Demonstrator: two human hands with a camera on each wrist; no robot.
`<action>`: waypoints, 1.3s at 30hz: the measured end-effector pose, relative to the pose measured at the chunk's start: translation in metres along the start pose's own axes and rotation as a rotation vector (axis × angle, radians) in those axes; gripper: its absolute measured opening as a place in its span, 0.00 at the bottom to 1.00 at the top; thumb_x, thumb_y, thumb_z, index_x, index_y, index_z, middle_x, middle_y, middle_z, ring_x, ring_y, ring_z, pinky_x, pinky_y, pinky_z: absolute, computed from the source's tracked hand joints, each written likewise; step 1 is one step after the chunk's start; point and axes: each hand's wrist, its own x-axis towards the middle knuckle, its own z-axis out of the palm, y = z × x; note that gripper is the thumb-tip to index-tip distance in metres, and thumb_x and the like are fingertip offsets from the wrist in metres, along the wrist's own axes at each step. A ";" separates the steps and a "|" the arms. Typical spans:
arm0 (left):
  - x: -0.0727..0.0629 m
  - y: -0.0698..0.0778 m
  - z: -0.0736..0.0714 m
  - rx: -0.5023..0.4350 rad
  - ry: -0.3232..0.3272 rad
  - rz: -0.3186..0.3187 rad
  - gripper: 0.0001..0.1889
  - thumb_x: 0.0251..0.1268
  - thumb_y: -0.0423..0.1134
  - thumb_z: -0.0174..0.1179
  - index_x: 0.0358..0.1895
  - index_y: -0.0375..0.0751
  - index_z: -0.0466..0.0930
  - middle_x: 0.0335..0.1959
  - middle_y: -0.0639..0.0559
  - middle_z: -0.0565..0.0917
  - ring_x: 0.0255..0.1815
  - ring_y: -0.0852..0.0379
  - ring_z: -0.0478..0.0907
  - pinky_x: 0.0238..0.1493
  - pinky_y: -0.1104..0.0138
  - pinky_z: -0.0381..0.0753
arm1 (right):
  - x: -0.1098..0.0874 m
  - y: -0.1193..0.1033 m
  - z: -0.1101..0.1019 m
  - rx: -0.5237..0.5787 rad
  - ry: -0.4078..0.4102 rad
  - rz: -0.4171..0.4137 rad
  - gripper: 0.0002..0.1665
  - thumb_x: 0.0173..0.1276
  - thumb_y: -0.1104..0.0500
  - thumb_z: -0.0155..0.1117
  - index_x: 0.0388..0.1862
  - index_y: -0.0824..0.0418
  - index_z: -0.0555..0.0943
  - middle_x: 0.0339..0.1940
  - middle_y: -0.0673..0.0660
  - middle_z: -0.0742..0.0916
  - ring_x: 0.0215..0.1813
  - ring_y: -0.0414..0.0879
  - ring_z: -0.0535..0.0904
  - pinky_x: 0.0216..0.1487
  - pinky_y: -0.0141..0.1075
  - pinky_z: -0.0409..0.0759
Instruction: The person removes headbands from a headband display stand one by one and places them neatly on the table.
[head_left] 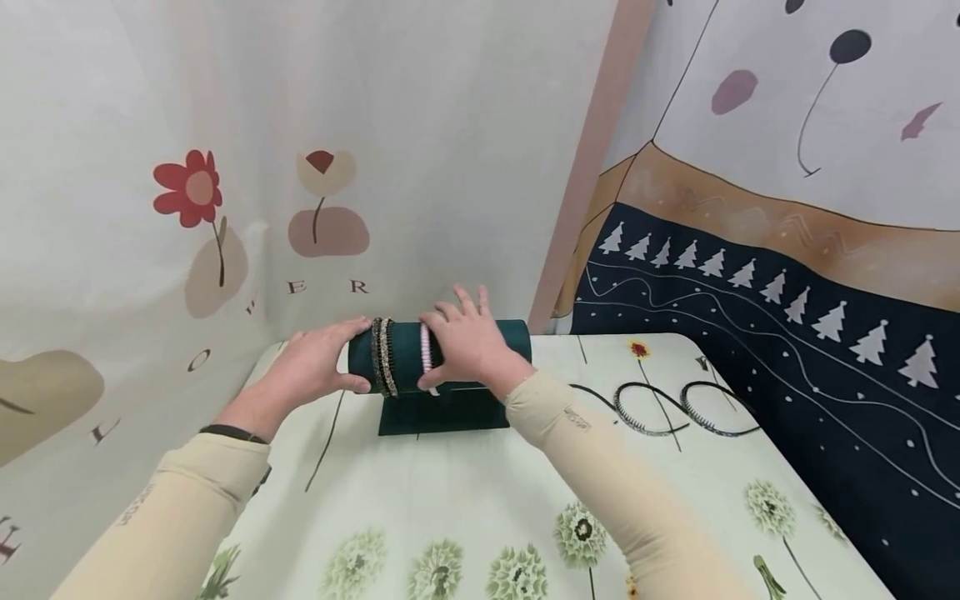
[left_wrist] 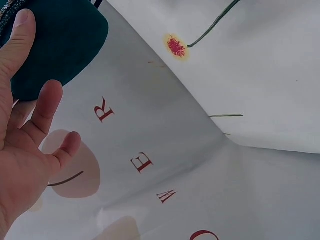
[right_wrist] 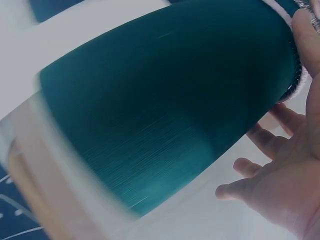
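A dark green padded roll stand [head_left: 405, 343] lies crosswise on the table, its roll raised on a flat base. My left hand [head_left: 318, 362] holds the roll's left end, thumb in front and fingers over the top. Close beside that hand, two dark beaded headbands [head_left: 384, 358] circle the roll. A pink headband [head_left: 426, 346] sits nearer its middle, and my right hand [head_left: 468, 342] pinches it there, the thumb low at its front. Several fingers of that hand are raised and spread. In the right wrist view, comb-like teeth show along the band's inside; some fingertips lie hidden behind the roll.
Two black toothed headbands [head_left: 648, 408] lie on the table's right side. A flower-print cloth [head_left: 465, 492] covers the table. Printed curtains hang behind it, pale [head_left: 450, 167] in the middle and dark blue with trees [head_left: 750, 333] at the right.
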 end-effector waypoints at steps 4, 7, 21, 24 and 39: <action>0.002 0.000 0.001 -0.001 -0.006 0.006 0.56 0.55 0.51 0.83 0.85 0.43 0.60 0.85 0.37 0.65 0.81 0.29 0.67 0.78 0.27 0.59 | -0.020 0.038 0.007 0.038 0.018 0.013 0.67 0.51 0.19 0.77 0.85 0.43 0.65 0.86 0.55 0.70 0.91 0.64 0.47 0.88 0.68 0.45; 0.002 -0.001 0.001 -0.008 -0.005 0.009 0.56 0.55 0.51 0.83 0.85 0.42 0.60 0.84 0.36 0.66 0.81 0.29 0.67 0.78 0.27 0.59 | -0.034 0.062 0.010 0.058 0.029 0.017 0.66 0.52 0.22 0.79 0.84 0.45 0.67 0.85 0.56 0.72 0.91 0.65 0.47 0.88 0.69 0.45; 0.000 -0.003 0.001 -0.019 -0.003 0.015 0.56 0.54 0.51 0.83 0.85 0.41 0.61 0.84 0.36 0.66 0.79 0.28 0.68 0.76 0.25 0.58 | -0.043 0.108 0.019 0.375 -0.083 -0.002 0.79 0.46 0.30 0.88 0.90 0.45 0.53 0.89 0.58 0.63 0.91 0.67 0.40 0.86 0.73 0.38; 0.001 -0.003 0.000 -0.015 -0.007 0.015 0.56 0.55 0.51 0.83 0.85 0.42 0.61 0.84 0.36 0.66 0.80 0.28 0.68 0.76 0.25 0.58 | -0.039 0.111 0.020 0.415 -0.135 0.008 0.77 0.46 0.32 0.89 0.90 0.42 0.54 0.89 0.58 0.62 0.91 0.68 0.38 0.86 0.73 0.38; 0.004 -0.004 0.001 0.000 -0.020 0.017 0.57 0.56 0.53 0.82 0.86 0.42 0.59 0.85 0.36 0.64 0.80 0.27 0.67 0.76 0.24 0.58 | -0.061 0.152 0.036 0.637 -0.126 0.107 0.69 0.50 0.41 0.88 0.87 0.41 0.59 0.88 0.53 0.66 0.92 0.61 0.38 0.79 0.78 0.56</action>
